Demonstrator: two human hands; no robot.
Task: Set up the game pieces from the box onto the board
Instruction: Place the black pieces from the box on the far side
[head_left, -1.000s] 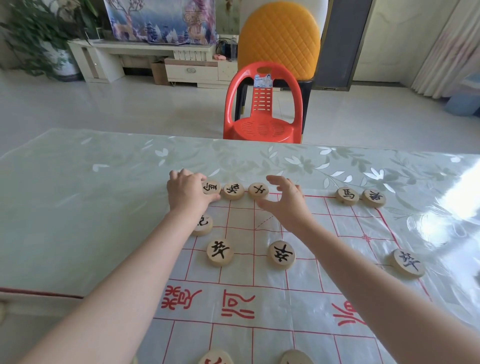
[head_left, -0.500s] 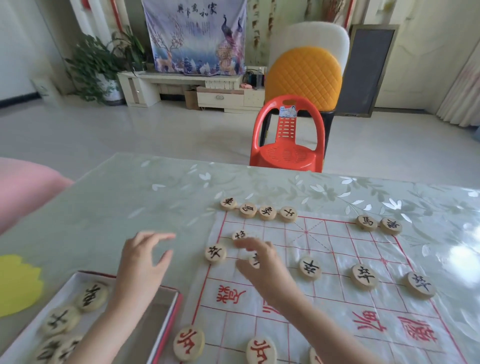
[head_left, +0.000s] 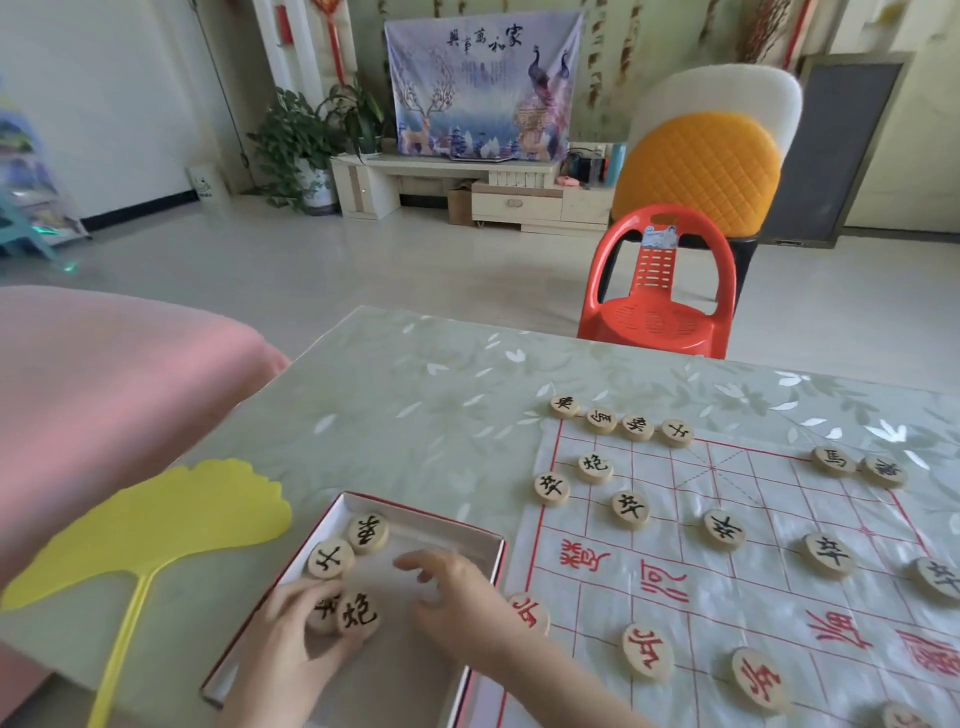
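Head view: I see my left hand (head_left: 291, 639) pinching a black-lettered piece (head_left: 358, 614) in the box (head_left: 415, 512); right hand (head_left: 457, 603) spread beside it.

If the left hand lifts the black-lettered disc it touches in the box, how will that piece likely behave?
The disc looks like solid wood, so probably rigid and light. It lies flat, so it should not roll unless tipped on edge. The left hand touches two pieces crowded together, so the neighbouring piece may shift too.
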